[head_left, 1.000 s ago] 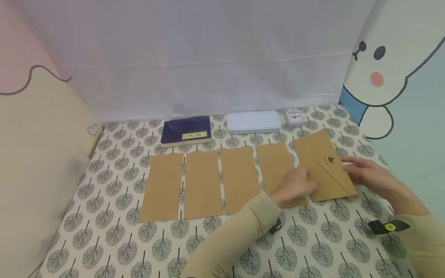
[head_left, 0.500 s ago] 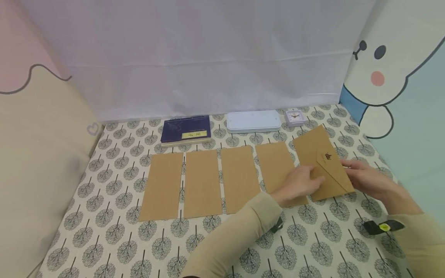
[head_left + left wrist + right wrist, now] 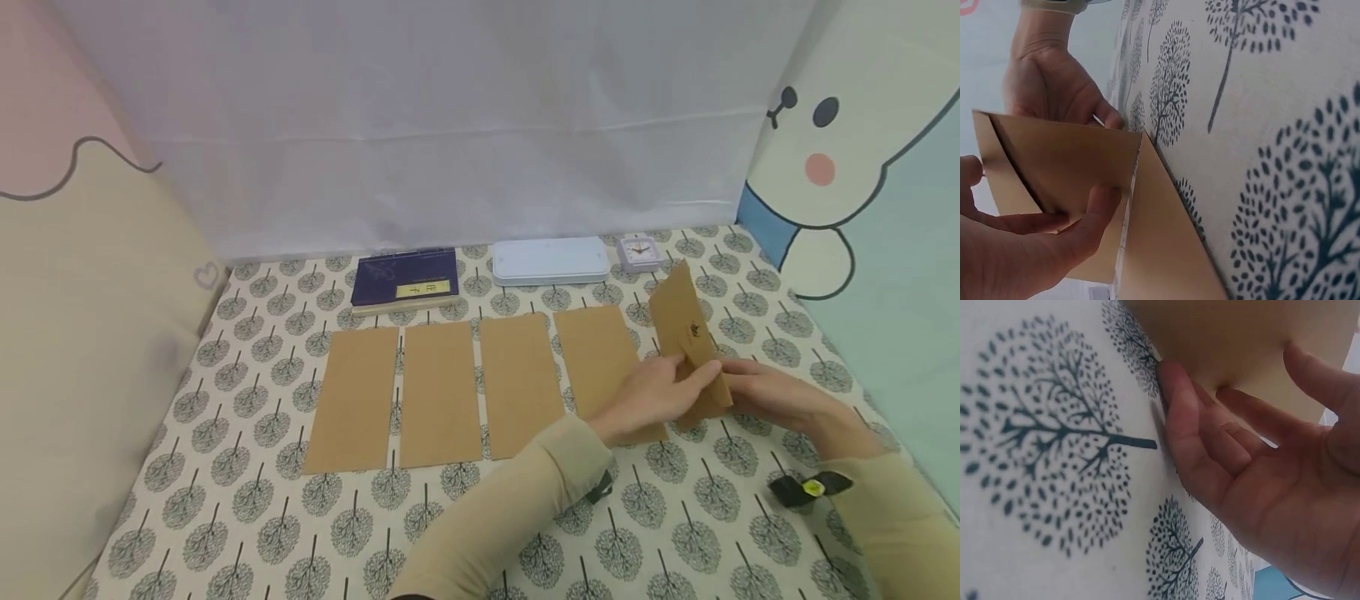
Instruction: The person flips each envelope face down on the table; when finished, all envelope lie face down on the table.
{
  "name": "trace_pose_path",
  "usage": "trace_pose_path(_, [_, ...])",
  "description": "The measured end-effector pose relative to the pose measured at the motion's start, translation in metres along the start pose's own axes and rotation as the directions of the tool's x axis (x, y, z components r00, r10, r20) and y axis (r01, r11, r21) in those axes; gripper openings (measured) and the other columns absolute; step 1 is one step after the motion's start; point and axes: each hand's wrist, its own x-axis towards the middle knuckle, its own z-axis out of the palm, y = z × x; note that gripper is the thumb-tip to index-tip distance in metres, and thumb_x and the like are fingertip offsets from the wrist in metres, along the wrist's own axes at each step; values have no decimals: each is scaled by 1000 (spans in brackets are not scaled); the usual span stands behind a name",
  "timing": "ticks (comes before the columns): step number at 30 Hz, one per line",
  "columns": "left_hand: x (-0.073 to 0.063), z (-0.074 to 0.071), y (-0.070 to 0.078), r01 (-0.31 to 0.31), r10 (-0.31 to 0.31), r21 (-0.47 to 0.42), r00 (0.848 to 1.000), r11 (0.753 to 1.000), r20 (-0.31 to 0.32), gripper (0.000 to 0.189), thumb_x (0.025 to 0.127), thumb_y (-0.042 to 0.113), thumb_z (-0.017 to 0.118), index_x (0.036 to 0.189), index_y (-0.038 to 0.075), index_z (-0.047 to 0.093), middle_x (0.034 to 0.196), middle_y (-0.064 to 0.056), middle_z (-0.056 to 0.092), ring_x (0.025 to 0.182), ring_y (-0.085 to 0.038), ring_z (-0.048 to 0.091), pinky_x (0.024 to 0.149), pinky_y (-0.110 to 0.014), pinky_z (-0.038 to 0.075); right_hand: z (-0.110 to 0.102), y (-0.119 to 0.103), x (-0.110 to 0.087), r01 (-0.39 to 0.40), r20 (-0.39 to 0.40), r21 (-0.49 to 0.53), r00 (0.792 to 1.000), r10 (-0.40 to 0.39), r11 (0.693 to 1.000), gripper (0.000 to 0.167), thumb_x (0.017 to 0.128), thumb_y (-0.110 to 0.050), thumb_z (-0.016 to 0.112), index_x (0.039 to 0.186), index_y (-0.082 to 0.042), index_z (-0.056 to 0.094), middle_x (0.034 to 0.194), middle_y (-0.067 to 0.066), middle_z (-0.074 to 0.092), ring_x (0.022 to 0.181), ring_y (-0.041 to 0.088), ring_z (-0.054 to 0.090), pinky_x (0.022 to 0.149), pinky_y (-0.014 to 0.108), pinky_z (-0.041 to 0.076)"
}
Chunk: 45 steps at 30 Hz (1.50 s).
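A brown paper envelope [image 3: 678,312] stands tilted up at the right end of a row, its printed flap side facing left. My left hand [image 3: 652,392] holds it from the flap side, with thumb and fingers bent against the paper near the diagonal flap edge, as the left wrist view shows. From behind, my right hand [image 3: 780,396] grips the raised side. In the right wrist view its thumb and fingertips rest on the plain back of the envelope [image 3: 1235,337]. The left hand overlaps the neighbouring flat envelope [image 3: 596,354].
Several brown envelopes lie flat in a row on the tree-patterned tablecloth [image 3: 352,542], including one at the left end [image 3: 352,400]. Behind them are a dark blue book [image 3: 390,279], a pale blue tin case [image 3: 551,260] and a small lilac clock [image 3: 640,252]. A white curtain [image 3: 450,125] closes the back.
The right-hand envelope has gone from lying nearly flat to tilted up, its right side raised toward the left. My right hand moved left with it; my left fingers now meet its flap side.
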Motion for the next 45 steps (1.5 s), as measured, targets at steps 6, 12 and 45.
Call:
trace_pose_path(6, [-1, 2, 1, 13, -13, -18, 1000, 1000, 2, 52, 93, 64, 40, 121, 24, 60, 106, 5, 64, 95, -10, 59, 78, -29, 48, 3, -2, 4, -11, 20, 44, 1000, 11, 999, 63, 105, -19, 36, 145, 15, 0, 134, 12, 45, 114, 18, 55, 94, 37, 46])
trace_pose_path(12, [-1, 0, 3, -35, 34, -98, 999, 995, -14, 47, 96, 59, 40, 118, 24, 62, 93, 8, 63, 82, -6, 58, 69, -23, 47, 1, -3, 5, -34, -31, -2, 999, 34, 999, 63, 105, -21, 35, 148, 8, -1, 141, 21, 29, 113, 11, 54, 91, 37, 47])
trace_pose_path(45, [-6, -6, -3, -115, 59, -260, 975, 959, -213, 56, 82, 14, 75, 133, 10, 54, 94, 8, 66, 73, 4, 59, 60, -12, 48, 6, -12, -5, -169, -329, -405, 944, 30, 899, 68, 95, -31, 61, 144, 4, 29, 126, 33, 48, 99, 34, 59, 71, 40, 52])
